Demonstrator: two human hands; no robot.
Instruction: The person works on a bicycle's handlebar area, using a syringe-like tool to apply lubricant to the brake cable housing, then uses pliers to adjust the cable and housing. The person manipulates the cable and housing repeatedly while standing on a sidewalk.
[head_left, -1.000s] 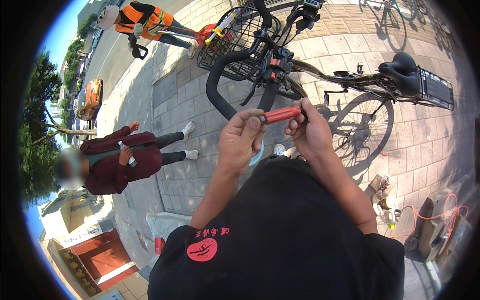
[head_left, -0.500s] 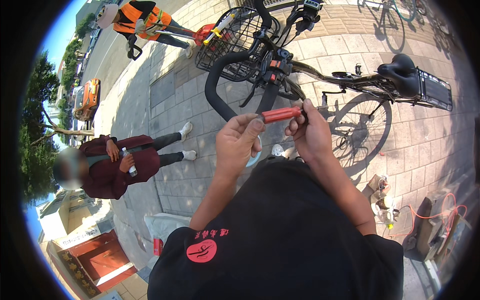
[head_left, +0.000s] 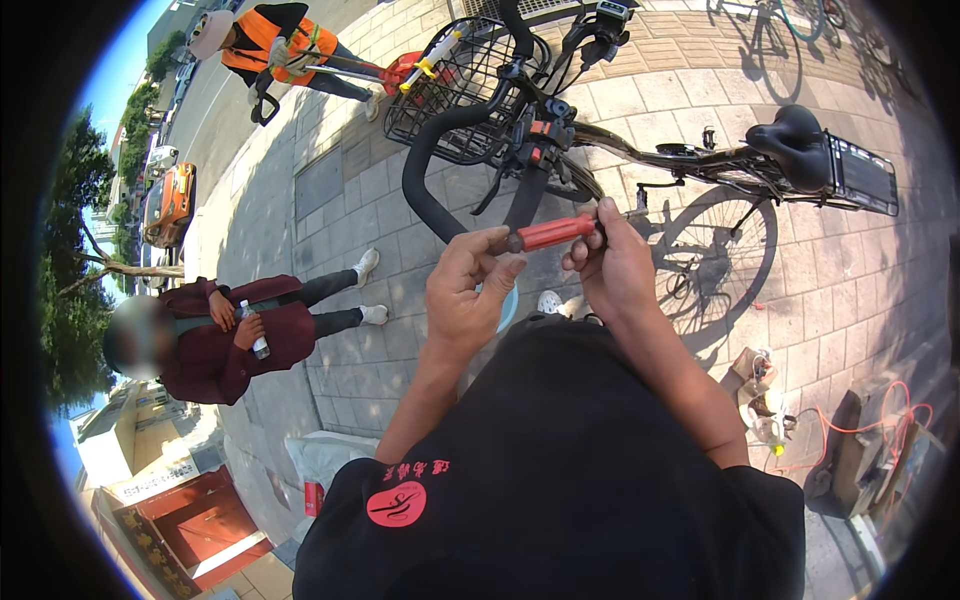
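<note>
Red, smooth-looking plastic forms the fluted tool handle (head_left: 556, 234), slightly tilted in mid-air between both hands, in front of the bicycle's handlebar (head_left: 412, 175). The right hand (head_left: 622, 268) pinches one end between thumb and fingers; the left hand (head_left: 462, 298) meets the dark end with its fingers, thumb lowered, and whether it grips cannot be told. Good handling would likely mean a firm right pinch, with the left steadying along the axis; the lengthwise ridges should resist slipping. Beyond lie matte black handlebar curves, an open wire basket (head_left: 475, 95) and rectangular paving slabs (head_left: 400, 262)
</note>
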